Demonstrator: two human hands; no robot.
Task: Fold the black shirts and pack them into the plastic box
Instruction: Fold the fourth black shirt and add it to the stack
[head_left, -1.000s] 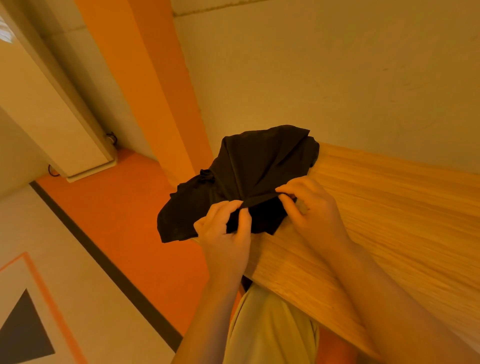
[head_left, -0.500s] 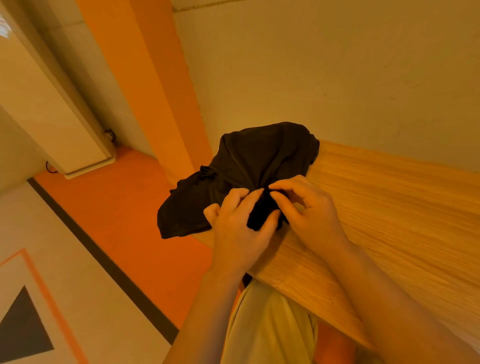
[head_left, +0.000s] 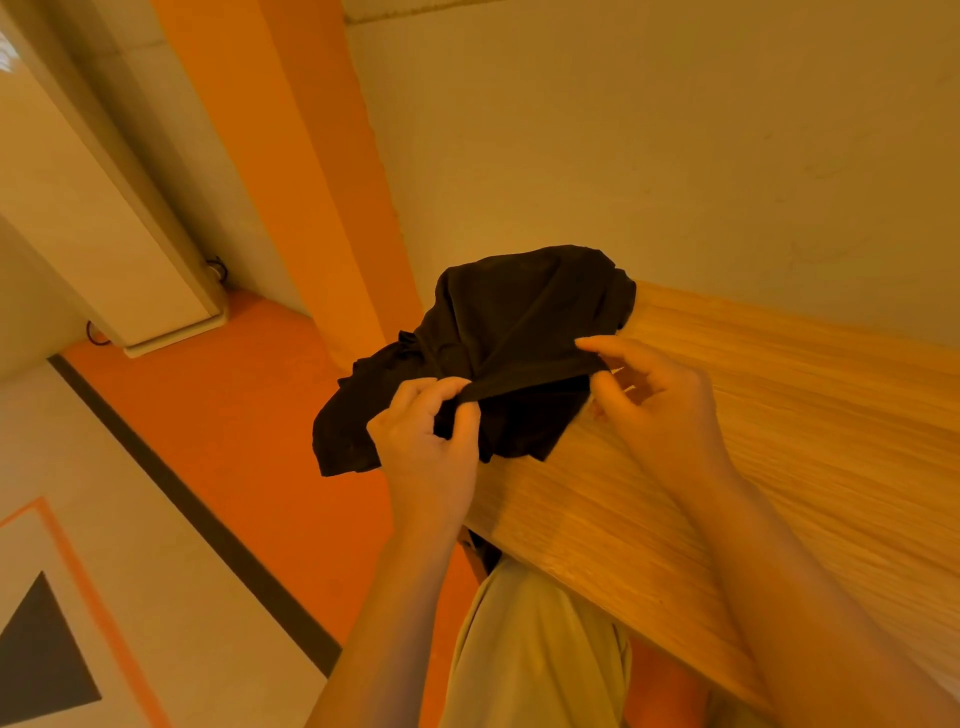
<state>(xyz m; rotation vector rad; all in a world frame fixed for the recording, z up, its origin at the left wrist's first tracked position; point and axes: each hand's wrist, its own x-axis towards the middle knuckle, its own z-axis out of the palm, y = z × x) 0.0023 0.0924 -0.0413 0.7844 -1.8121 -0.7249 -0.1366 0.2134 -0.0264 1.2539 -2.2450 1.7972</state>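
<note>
Hands (head_left: 530, 410) over wooden table (head_left: 779, 441), orange floor (head_left: 244, 431)

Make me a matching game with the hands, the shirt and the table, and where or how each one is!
Things:
1. left hand
2. right hand
3. black shirt
4. wooden table

Places or states:
A. lies crumpled, hanging partly over the table's corner
B. pinches the shirt's edge at the end over the table top
C. bears the shirt on its corner
D. pinches the shirt's edge at the end nearer the orange floor

Right pairs: 1-D, 2-B, 3-A, 4-C
</note>
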